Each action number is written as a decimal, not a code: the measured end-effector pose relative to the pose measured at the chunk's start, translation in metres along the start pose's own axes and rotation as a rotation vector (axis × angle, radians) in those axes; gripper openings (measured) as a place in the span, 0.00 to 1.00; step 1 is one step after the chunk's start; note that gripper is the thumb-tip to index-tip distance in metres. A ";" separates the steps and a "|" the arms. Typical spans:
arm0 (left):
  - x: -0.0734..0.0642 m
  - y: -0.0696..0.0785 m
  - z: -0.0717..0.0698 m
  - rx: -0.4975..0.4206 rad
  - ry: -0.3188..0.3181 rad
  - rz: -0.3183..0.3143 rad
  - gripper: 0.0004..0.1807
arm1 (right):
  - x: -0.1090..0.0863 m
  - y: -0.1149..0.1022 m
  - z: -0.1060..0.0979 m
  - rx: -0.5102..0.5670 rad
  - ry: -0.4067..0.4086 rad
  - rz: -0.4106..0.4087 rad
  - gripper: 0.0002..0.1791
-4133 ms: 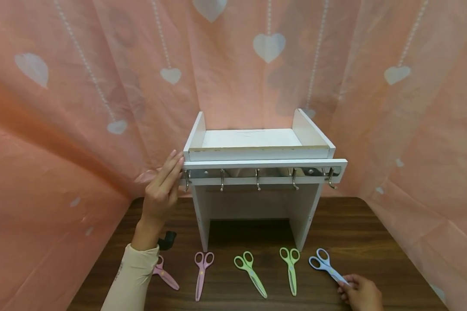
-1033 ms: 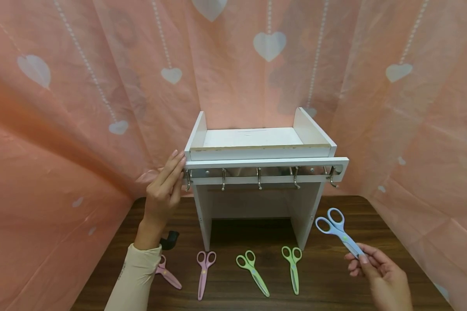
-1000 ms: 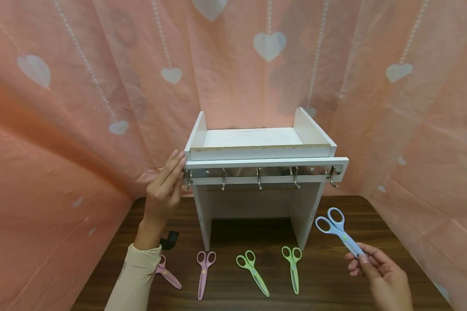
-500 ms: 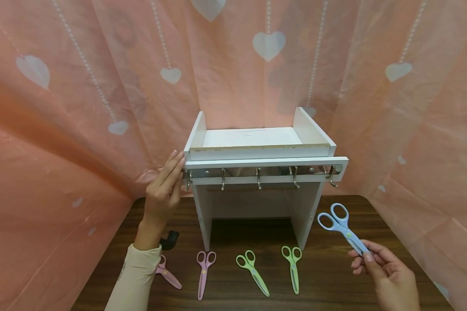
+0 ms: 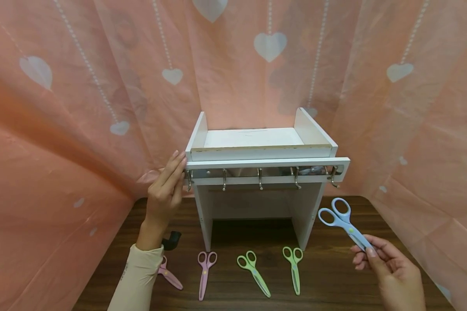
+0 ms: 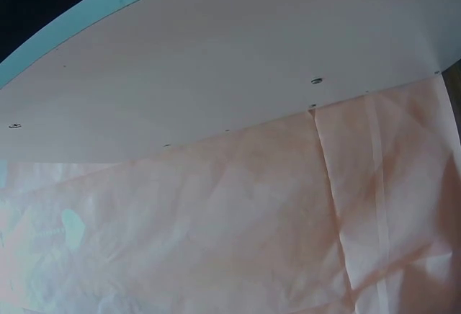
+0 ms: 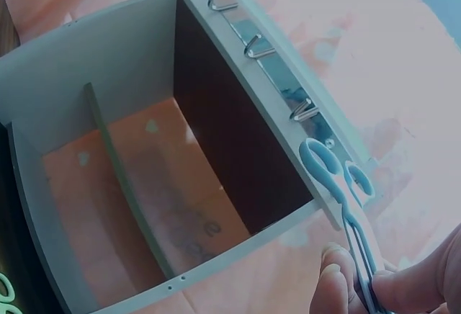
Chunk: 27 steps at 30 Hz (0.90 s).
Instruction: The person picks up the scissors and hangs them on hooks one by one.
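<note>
My right hand (image 5: pixel 396 270) pinches a pair of blue scissors (image 5: pixel 350 229) by the blade end, handle loops up and to the left. They are held above the table, right of a white shelf unit (image 5: pixel 262 152). Along the unit's front runs a rail (image 5: pixel 241 172) with several metal hooks. My left hand (image 5: pixel 164 190) rests against the rail's left end with its fingers fairly straight; the left wrist view shows only the unit's side panel (image 6: pixel 216 62). In the right wrist view the scissors (image 7: pixel 353 220) appear in front of the rail's near end.
Two green scissors (image 5: pixel 254 273) (image 5: pixel 293 270) and two pink scissors (image 5: pixel 203 274) (image 5: pixel 170 276) lie along the front of the dark wooden table (image 5: pixel 334 285). The leftmost pink pair is partly behind the left sleeve (image 5: pixel 136 278). A pink heart-print cloth (image 5: pixel 233 65) surrounds the table.
My right hand picked the blue scissors up from the table and raised them. Over the last second they rose slightly and shifted right. My left hand stayed at the rail.
</note>
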<state>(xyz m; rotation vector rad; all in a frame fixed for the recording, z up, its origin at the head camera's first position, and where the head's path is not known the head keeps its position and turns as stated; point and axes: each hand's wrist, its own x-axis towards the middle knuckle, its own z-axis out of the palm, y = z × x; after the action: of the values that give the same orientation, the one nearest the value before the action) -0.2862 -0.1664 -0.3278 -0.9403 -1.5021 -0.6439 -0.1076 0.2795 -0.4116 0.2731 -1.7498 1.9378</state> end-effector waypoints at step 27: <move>0.002 0.002 0.004 -0.007 0.059 -0.007 0.15 | 0.014 -0.020 0.015 -0.071 0.066 -0.006 0.14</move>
<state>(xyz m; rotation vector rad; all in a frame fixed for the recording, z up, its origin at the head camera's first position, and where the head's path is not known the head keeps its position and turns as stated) -0.2862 -0.1616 -0.3265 -0.9140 -1.4520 -0.6770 -0.1123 0.2693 -0.3849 0.1872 -1.7678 1.8552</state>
